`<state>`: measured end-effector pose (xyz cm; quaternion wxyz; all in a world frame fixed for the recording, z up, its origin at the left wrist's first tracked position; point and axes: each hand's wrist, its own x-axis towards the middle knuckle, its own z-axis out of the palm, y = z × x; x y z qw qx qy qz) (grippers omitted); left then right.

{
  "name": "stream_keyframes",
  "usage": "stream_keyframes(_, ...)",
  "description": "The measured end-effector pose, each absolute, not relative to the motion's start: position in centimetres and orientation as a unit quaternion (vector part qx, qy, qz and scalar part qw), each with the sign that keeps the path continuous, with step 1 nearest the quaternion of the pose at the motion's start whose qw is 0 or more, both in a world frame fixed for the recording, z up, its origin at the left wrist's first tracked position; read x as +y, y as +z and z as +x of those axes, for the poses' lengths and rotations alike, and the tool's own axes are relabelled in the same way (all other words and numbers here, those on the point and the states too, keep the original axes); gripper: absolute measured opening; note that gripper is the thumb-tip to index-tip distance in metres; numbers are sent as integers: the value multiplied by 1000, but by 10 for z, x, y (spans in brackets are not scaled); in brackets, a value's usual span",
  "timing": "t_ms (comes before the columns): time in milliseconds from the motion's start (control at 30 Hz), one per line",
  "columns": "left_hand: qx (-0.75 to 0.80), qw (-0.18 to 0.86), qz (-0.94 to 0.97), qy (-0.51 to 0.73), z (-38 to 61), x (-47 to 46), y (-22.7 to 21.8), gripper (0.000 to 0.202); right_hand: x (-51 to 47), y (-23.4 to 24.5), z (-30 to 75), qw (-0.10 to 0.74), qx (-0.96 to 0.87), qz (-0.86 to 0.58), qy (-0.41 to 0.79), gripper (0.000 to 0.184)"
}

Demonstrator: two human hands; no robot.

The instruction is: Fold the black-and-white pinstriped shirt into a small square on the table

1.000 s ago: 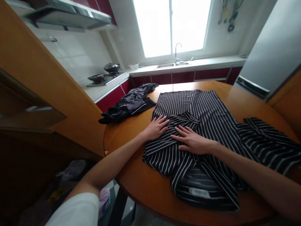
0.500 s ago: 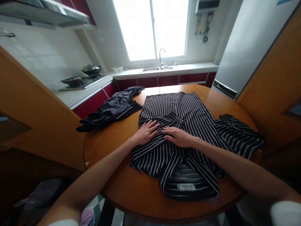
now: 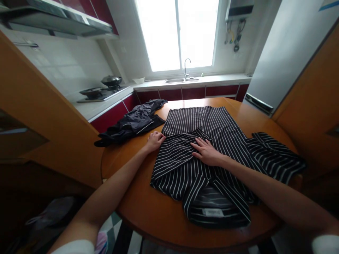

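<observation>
A black shirt with white stripes (image 3: pixel 225 127) lies spread on the table, its collar towards me and a white label inside the neck. Its left sleeve is folded across the body, while the other sleeve (image 3: pixel 275 155) sticks out to the right. At the left edge of the folded sleeve, my left hand (image 3: pixel 155 141) is closed, fingertips pinching the cloth there. My right hand (image 3: pixel 208 152) lies flat and open on the folded sleeve near its cuff, fingers spread.
A heap of dark clothes (image 3: pixel 137 120) lies at the left of the round wooden table (image 3: pixel 127 169). Beyond it are a stove with pans (image 3: pixel 111 81), a counter with a sink (image 3: pixel 182 80), and a fridge (image 3: pixel 267 63) at the right. Wooden doors flank both sides.
My left hand has slid left from the middle of the folded sleeve to its edge, its fingers closing in. My right hand has shifted slightly along the sleeve. The view has turned a little.
</observation>
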<state>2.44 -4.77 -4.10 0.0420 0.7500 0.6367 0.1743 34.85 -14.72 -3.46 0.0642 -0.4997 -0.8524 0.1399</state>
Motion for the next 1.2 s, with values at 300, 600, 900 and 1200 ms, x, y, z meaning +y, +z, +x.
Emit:
stream_keyframes(300,690,6,710,140,27,-51,-41,32,-144,-41,347,121,-844,-513,103,66)
stream_keyframes(600,456,3,867,199,63,-87,-28,45,-136,-51,350,96,-832,-539,90,72)
stream_keyframes(900,465,73,882,26,71,-96,-43,80,-144,-38,348,123,-846,-514,74,72)
stream_keyframes(1200,455,64,883,92,75,-100,-38,69,-158,-36,342,67,-901,-405,144,71)
